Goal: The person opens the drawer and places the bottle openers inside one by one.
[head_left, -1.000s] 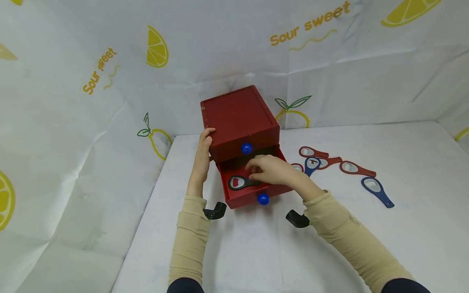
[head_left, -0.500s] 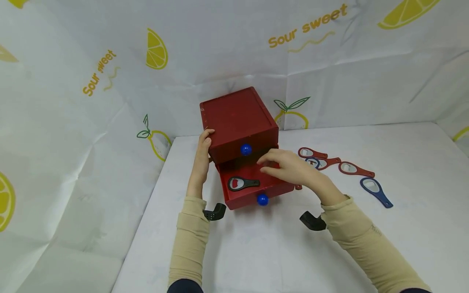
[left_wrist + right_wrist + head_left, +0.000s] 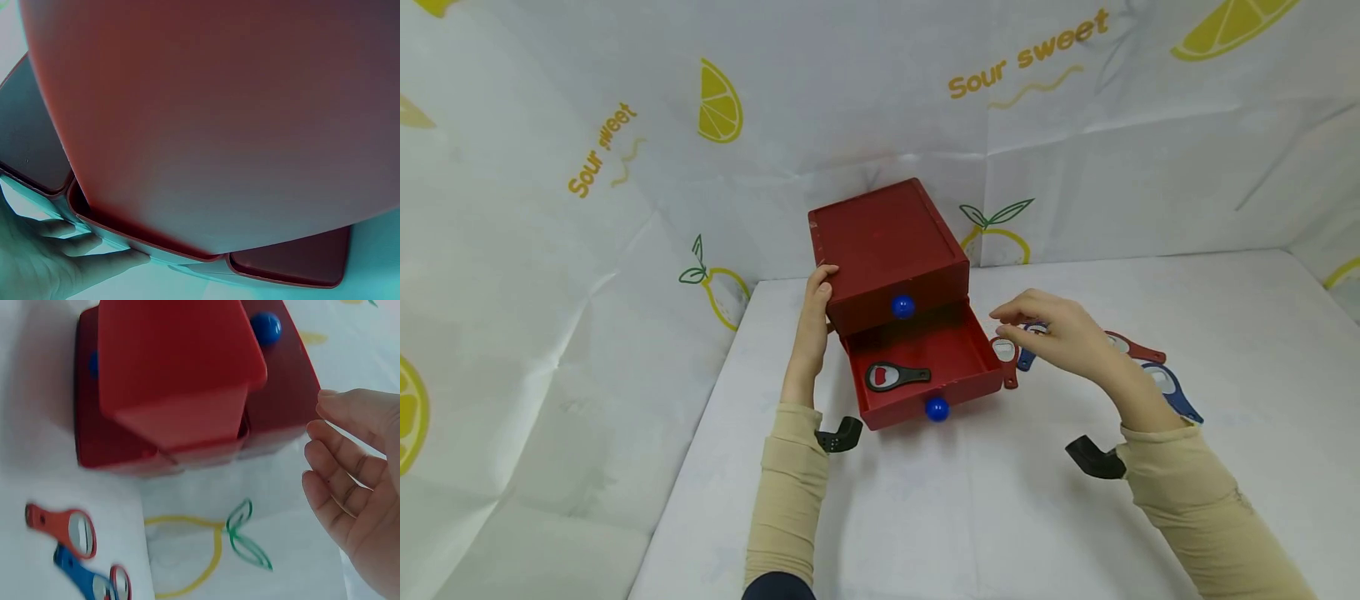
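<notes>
A red two-drawer cabinet (image 3: 887, 242) with blue knobs stands at the back, its lower drawer (image 3: 958, 346) pulled out. Inside that drawer, toward the left, lies a black bottle opener (image 3: 897, 376). My left hand (image 3: 812, 329) rests along the cabinet's left side, fingertips at its top edge; the left wrist view shows its fingers stretched out against the side. My right hand (image 3: 1060, 333), holding nothing, hovers right of the drawer with thumb and fingers apart. Below its fingertips lie a red bottle opener (image 3: 1009, 367) and a blue bottle opener (image 3: 1027, 360), partly covered by the hand in the head view.
Farther right on the white table (image 3: 962, 517), behind my right forearm, lie another red bottle opener (image 3: 1142, 350) and a blue bottle opener (image 3: 1180, 400). A white sheet with lemon prints (image 3: 721, 100) hangs behind the cabinet.
My right hand has left the drawer and moved right, over the bottle openers on the table. The black bottle opener stays in the drawer. My left hand keeps its place.
</notes>
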A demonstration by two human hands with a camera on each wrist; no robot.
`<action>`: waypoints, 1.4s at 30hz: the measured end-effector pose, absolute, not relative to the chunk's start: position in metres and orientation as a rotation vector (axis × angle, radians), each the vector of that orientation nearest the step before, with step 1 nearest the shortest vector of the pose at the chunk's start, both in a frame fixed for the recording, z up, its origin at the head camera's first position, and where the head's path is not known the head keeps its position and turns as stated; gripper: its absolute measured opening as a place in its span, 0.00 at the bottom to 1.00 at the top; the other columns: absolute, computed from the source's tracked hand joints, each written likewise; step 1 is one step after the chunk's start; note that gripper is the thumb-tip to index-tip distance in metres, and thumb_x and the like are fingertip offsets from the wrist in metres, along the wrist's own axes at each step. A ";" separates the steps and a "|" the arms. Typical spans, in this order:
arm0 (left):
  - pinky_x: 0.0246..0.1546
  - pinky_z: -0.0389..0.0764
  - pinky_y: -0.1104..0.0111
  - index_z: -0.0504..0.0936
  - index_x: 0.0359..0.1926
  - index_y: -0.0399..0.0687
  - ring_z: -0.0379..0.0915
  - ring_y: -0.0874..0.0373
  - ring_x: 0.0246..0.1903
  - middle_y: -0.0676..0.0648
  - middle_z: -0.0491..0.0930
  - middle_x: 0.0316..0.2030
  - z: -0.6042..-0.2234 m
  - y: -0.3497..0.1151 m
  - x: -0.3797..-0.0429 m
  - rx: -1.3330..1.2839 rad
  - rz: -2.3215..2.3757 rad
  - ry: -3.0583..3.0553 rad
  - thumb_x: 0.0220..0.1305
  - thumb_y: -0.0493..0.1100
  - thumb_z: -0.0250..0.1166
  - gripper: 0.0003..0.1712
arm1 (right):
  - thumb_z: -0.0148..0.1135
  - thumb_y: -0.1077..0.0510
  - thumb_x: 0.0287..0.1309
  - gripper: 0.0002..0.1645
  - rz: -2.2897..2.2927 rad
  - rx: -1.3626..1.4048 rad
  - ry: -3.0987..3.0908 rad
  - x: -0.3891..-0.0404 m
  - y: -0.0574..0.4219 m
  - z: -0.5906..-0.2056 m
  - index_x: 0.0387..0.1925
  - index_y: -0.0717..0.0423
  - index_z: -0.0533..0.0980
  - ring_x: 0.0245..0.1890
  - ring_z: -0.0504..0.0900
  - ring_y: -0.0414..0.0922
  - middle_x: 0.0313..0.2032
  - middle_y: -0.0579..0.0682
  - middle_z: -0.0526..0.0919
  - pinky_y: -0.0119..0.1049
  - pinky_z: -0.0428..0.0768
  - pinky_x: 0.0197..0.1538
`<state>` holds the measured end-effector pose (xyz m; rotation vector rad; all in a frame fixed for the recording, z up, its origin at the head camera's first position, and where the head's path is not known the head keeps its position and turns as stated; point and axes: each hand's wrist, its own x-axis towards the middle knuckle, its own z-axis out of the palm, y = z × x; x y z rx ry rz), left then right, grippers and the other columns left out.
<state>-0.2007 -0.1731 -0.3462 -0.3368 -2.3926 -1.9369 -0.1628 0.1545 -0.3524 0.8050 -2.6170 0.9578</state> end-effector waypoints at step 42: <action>0.46 0.67 0.59 0.57 0.65 0.54 0.59 0.48 0.57 0.43 0.52 0.68 -0.347 -0.174 -0.201 -0.322 -1.949 -2.390 0.70 0.54 0.35 0.25 | 0.59 0.50 0.58 0.28 0.844 0.096 -3.049 -0.127 0.310 -0.439 0.51 0.68 0.72 0.42 0.74 0.65 0.46 0.73 0.71 0.56 0.72 0.36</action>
